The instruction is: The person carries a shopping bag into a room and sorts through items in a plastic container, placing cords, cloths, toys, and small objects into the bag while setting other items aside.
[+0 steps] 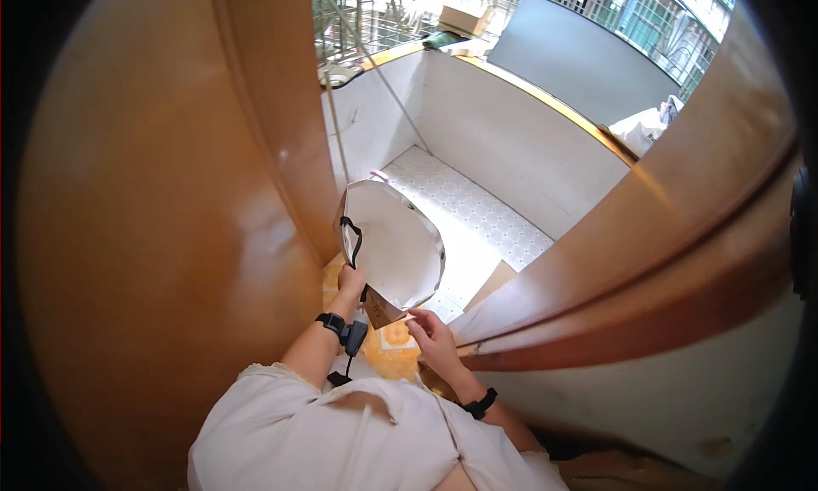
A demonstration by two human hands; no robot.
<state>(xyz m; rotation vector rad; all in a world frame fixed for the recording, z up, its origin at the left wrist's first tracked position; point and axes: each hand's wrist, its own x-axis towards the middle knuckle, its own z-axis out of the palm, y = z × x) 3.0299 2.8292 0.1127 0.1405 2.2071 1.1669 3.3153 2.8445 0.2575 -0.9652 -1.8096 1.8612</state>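
Note:
A large shopping bag (394, 244) with a pale inside and black strap handles hangs in front of me, its mouth gaping towards me. My left hand (350, 280) is closed around the black strap (353, 235) at the bag's left edge. Close to the bag's lower right rim is my right hand (433, 333), fingers loosely bent and a little apart. Whether its fingertips touch the rim is unclear. The bag's bottom and whatever may lie deep inside are hard to make out.
Brown door panels or frames (153, 235) stand close on my left and right. Beyond is a balcony with a tiled floor (477, 203) and low white walls (511, 133). A grey board (588, 60) and a cardboard box (461, 20) sit along the ledge by metal bars.

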